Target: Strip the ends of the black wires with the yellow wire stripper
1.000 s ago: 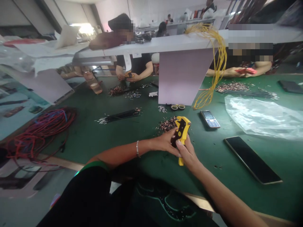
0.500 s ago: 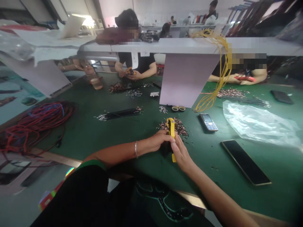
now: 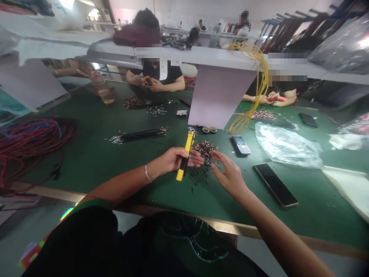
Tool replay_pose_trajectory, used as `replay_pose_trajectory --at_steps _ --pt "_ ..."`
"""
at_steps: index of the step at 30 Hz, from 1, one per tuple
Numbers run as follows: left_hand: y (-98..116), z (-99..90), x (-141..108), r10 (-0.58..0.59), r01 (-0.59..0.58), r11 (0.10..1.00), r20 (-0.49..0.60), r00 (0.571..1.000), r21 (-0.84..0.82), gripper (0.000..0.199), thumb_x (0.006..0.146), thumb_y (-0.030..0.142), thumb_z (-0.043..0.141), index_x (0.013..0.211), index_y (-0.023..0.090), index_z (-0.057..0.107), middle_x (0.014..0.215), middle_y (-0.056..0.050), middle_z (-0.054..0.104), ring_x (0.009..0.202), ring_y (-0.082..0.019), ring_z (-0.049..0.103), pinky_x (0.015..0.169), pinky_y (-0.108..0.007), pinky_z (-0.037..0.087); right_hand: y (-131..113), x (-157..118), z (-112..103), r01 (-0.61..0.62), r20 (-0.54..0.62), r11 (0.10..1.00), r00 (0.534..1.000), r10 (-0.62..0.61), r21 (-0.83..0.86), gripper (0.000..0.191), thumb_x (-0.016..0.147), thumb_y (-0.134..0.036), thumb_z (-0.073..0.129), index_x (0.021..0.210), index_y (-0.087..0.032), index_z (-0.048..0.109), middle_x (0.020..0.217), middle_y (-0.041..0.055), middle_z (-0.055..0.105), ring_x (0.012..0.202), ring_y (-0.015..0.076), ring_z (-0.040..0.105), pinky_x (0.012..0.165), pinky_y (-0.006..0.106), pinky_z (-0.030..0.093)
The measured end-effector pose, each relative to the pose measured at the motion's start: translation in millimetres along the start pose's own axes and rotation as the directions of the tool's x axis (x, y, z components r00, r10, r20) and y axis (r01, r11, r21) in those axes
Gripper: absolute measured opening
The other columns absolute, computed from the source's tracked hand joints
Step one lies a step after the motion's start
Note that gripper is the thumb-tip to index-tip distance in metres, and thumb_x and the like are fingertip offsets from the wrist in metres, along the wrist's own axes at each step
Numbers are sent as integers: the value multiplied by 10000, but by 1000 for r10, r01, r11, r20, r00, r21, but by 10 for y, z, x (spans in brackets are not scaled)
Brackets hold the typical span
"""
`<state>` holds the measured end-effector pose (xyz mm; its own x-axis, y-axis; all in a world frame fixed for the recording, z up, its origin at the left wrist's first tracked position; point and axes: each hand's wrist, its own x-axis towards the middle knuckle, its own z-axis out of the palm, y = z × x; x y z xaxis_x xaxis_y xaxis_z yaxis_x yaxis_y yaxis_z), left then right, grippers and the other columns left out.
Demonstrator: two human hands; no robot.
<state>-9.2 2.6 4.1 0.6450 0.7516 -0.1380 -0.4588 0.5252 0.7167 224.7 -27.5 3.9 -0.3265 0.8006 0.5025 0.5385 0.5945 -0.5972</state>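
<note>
My left hand [image 3: 176, 158] grips a yellow and black wire stripper [image 3: 188, 142], seen edge-on and tilted, its thumb across the body. The fingers of that hand reach past the tool to the near left side of a pile of short cut wire pieces [image 3: 205, 148]. At the right edge of the pile is my right hand [image 3: 229, 173], with fingers apart and nothing visible in it. A few dark scraps [image 3: 196, 182] lie on the green tabletop [image 3: 161, 192] below the pile. Behind the tool sits a small heap of pale bits [image 3: 192, 130].
A bundle of black wires [image 3: 138, 135] lies to the left, red cables [image 3: 31, 150] farther left. On the right are a keypad phone [image 3: 241, 145], a smartphone [image 3: 276, 184] and a clear plastic bag [image 3: 288, 148]. A white divider [image 3: 210, 96] stands ahead; co-workers sit beyond it.
My right hand has come off the wire stripper and moved right, its fingers spreading. My left hand has shifted left with the tool, which now tilts. The whole view has turned a little.
</note>
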Motion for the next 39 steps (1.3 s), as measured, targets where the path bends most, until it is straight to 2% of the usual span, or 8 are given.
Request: replay_pose_trajectory --at_steps 4,8,14,17,20,26,34,39 --pt "83 40 -44 -21 20 999 43 999 26 548 530 185 572 1042 18 674 1019 -241 741 1050 -344 694 954 -495 496 95 160 11 121 70 991 991 -116 -61 510 870 -285 569 1376 -228 555 1409 125 602 1326 320 539 1114 584 412" --pt "100 1 -44 -23 20 999 102 994 30 578 522 200 575 1064 24 672 1035 -232 741 1053 -341 689 986 -496 473 175 180 88 94 208 992 972 -110 82 311 914 -294 500 1125 -253 724 1025 81 783 945 268 736 903 485 573" --pt "12 -254 13 -39 38 999 168 985 4 610 615 183 543 1192 1 612 1026 -230 738 951 -304 705 886 -445 494 360 122 100 -195 186 949 971 151 249 295 876 -393 573 962 -198 776 636 32 727 560 178 644 617 329 554" --pt "-24 -332 31 -56 56 998 148 987 9 630 624 199 558 1219 -4 600 984 -215 743 908 -298 708 822 -404 494 425 193 105 -456 100 790 883 458 409 334 819 -463 636 923 -165 746 545 4 668 410 114 462 423 260 403" --pt "-28 -324 33 -73 66 997 157 985 47 656 589 220 576 1207 4 616 968 -206 743 892 -312 708 776 -394 497 372 275 135 -544 173 531 785 594 650 385 763 -483 703 938 -140 703 519 -8 638 351 64 315 351 221 234" --pt "-71 -205 68 -181 162 983 270 946 89 625 541 245 578 1127 42 655 953 -218 742 885 -348 705 738 -423 517 111 363 228 -623 490 233 753 440 747 407 704 -455 780 935 -131 694 490 -22 610 335 27 243 350 195 118" --pt "-147 -8 77 -253 237 967 315 915 89 575 526 283 601 1048 54 673 791 -168 716 744 -317 677 653 -416 504 96 327 259 -610 553 128 773 310 782 345 679 -396 831 824 -138 654 459 -64 539 345 14 250 355 184 110" --pt "-144 85 38 -186 170 982 293 938 80 609 630 400 648 1139 66 648 865 -155 703 825 -309 668 758 -444 512 124 344 191 -552 504 115 814 291 826 324 672 -373 845 781 -145 643 441 -85 484 363 19 255 360 190 111"
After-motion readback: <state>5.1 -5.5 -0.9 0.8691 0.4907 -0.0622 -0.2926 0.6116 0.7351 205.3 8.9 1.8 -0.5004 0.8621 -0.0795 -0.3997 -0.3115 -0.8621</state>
